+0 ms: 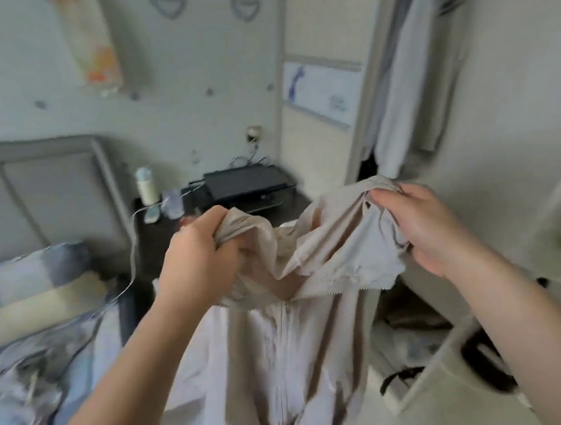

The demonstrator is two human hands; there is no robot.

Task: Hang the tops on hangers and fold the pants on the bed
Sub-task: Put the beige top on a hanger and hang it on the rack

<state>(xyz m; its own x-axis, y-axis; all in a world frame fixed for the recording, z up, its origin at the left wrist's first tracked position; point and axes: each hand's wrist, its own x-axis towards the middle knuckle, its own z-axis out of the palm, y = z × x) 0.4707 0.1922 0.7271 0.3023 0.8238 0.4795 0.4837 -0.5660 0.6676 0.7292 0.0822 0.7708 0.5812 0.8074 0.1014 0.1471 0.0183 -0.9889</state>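
— So, where do we have the top?

— We hold the beige zip-up top [299, 360] up in the air between our hands, by its collar end. Our left hand [199, 254] has its fingers curled tight round a bunch of the cloth. Our right hand [419, 226] pinches the other side, with thumb and fingers closed on a fold. Below the grip the rest hangs straight down, and the zip [285, 338] runs down the middle from just beneath our hands. We cannot tell whether the hem touches anything.

— And what do we see round it?

— Left of our left hand and lower lies the bed [25, 379], its blue-grey cover rumpled, with a pillow [28, 283] against a grey padded headboard [45, 195]. Beyond our left hand stands a dark bedside table [156, 241] bearing a black printer [247, 181] and a pale bottle [147, 188]. A thin white cable [132, 256] trails from the table down toward the bed. Above and beyond our right hand an open wardrobe [364, 107] shows pale garments [406, 87] hanging. Under our right forearm, on the floor, lies a dark thing with straps [482, 364], too blurred for us to name.
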